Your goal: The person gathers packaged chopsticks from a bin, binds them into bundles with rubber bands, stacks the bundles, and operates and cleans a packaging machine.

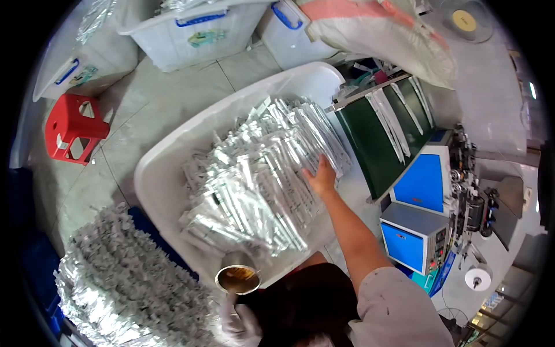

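Status: packets (260,179) lay in bulk in the white tub (156,168), approx. mid-floor, in rough overlapping rows w/ the long sides roughly parallel; the lower-left portion was looser, w/ packets crossing at odd angles. Judged by fill, a large qty was in the tub and the rows were part-ordered only. Outstanding, as far as shown: a few strips (388,127) on the green belt (358,150), outside the tub; apparently same type, unconfirmed. Total qty req'd could not be determined. R hand (322,178): fingers spread wide, nothing visibly held, pos. at the R edge of the packets near the belt's lower end; contact could not be confirmed. L hand (241,327): blurred, just below the metal cup (238,279) at the tub's near rim; whether it held the cup's handle or anything else, can't tell. Adj. items: silvery heap (127,283) to the L of the tub, make-up unclear; bins (193,43) beyond the tub, one w/ silvery contents; machine (419,182) w/ blue panels, R side, operating state N/A.
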`<state>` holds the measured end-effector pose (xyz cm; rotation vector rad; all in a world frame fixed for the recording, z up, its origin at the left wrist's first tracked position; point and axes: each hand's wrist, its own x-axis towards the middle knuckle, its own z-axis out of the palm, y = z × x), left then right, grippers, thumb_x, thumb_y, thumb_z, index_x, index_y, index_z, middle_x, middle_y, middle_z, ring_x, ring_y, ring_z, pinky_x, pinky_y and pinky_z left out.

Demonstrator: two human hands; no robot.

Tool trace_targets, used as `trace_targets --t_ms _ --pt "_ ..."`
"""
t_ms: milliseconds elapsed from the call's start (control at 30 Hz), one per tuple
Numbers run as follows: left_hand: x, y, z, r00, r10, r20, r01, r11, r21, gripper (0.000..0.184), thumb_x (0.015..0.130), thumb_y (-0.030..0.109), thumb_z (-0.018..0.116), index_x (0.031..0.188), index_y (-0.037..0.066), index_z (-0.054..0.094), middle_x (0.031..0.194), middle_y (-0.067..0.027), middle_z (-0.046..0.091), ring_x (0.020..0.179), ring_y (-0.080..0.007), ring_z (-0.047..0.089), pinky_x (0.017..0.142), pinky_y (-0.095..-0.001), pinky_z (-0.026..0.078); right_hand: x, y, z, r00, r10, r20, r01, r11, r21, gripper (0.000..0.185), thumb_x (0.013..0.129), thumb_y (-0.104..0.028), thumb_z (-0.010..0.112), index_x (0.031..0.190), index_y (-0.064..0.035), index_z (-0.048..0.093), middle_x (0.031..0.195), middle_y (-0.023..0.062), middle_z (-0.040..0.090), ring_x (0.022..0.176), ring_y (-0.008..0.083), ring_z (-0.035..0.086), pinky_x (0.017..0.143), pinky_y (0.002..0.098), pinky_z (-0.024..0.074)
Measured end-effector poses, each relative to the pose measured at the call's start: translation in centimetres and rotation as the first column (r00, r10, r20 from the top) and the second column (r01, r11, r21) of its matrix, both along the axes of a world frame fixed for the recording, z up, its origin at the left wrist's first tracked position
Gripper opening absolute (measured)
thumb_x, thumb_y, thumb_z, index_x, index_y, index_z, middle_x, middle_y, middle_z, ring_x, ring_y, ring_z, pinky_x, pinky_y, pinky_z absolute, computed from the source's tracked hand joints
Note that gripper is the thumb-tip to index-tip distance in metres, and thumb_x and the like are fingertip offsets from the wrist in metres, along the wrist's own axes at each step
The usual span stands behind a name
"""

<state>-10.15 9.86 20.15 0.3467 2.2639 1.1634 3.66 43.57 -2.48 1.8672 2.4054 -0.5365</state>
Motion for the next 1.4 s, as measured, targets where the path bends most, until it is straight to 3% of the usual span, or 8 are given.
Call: trace_targets --t_ms 133,267,367,733,867,1133,1267,1400 --pt "7.0 5.5 -4.1 0.954 -0.222 0.201 0.237 0.97 -0.056 0.025 0.08 0.003 0.057 0.105 0.002 0.052 0.099 -0.0124 0.061 0.093 -0.0206 0.058 0.084 -0.0293 0.042 0.7 7.3 -1.7 0.915 0.152 0.373 -0.037 0.954 -0.298 0.111 0.053 -0.054 0.074 0.134 -0.0009 0.019 0.139 0.0164 0.02 0.128 0.027 0.021 0.1 0.0397 0.0282" --pt "10.2 8.3 -6.6 0.875 -0.21 0.436 0.3 0.942 -0.149 0.033 0.084 0.014 0.057 0.114 0.003 0.049 0.104 -0.0138 0.06 0.092 -0.0247 0.059 0.079 -0.032 0.045 2.4 10.1 -3.0 0.947 0.193 0.258 -0.098 0.935 -0.34 0.108 0.05 -0.053 0.077 0.129 0.0017 0.029 0.133 0.0205 0.03 0.124 0.0302 0.029 0.099 0.0397 0.0304" --pt "13.6 10.2 -8.5 0.914 -0.268 0.305 0.298 0.953 -0.056 0.024 0.081 0.009 0.058 0.103 0.001 0.053 0.089 -0.0133 0.063 0.077 -0.025 0.062 0.068 -0.03 0.047 3.7 9.6 -4.7 0.976 0.192 0.101 -0.144 0.923 -0.358 0.095 0.048 -0.047 0.079 0.119 0.0053 0.041 0.111 0.0227 0.048 0.104 0.0359 0.048 0.091 0.0397 0.0385" --pt "17.0 12.3 -10.6 0.81 -0.521 0.269 0.55 0.834 -0.038 0.017 0.081 0.011 0.058 0.096 0.004 0.055 0.079 -0.014 0.062 0.073 -0.0299 0.061 0.061 -0.0346 0.048 3.2 1.3 -3.8 0.961 0.183 -0.205 -0.228 0.948 -0.221 0.104 0.052 -0.034 0.081 0.131 0.0036 0.024 0.125 0.0206 0.033 0.112 0.0358 0.039 0.095 0.0394 0.0343" --pt "17.2 11.8 -11.9 0.764 -0.585 0.273 0.614 0.789 -0.031 0.015 0.081 0.011 0.057 0.094 0.004 0.055 0.077 -0.0135 0.061 0.073 -0.031 0.061 0.062 -0.0367 0.048 3.1 1.5 -4.3 0.974 -0.024 -0.226 -0.027 0.976 -0.218 0.103 0.053 -0.027 0.08 0.132 0.0006 0.021 0.12 0.0217 0.037 0.111 0.035 0.039 0.094 0.0404 0.034" --pt "15.4 14.9 -12.6 0.751 -0.525 0.4 0.581 0.814 -0.021 0.013 0.082 0.009 0.055 0.094 0.005 0.055 0.071 -0.0183 0.058 0.065 -0.0301 0.059 0.055 -0.0338 0.046 0.6 -0.4 -2.2 0.995 0.089 0.05 -0.074 0.964 -0.254 0.092 0.056 -0.023 0.078 0.128 0.0006 0.025 0.108 0.0199 0.05 0.099 0.0341 0.051 0.084 0.043 0.0432" --pt "15.2 15.5 -14.0 0.898 -0.409 0.159 0.377 0.904 0.201 0.016 0.083 0.01 0.055 0.098 0.004 0.056 0.076 -0.0178 0.06 0.07 -0.0274 0.062 0.059 -0.0302 0.047 1.2 -0.4 -3.2 0.996 -0.038 -0.078 0.018 0.972 -0.235 0.091 0.06 -0.02 0.075 0.133 -0.0037 0.023 0.115 0.0204 0.047 0.106 0.0362 0.046 0.089 0.042 0.0392" --pt "12.4 16.8 -13.2 0.792 -0.184 0.582 0.142 0.983 0.117 0.024 0.085 0.018 0.056 0.104 0.004 0.058 0.087 -0.0093 0.065 0.079 -0.0149 0.061 0.066 -0.0239 0.048 1.8 2.9 -2.5 1.0 0.005 0.009 -0.002 0.941 -0.337 0.084 0.059 -0.022 0.074 0.129 -0.0037 0.03 0.1 0.0202 0.056 0.094 0.0337 0.055 0.08 0.0401 0.0447"
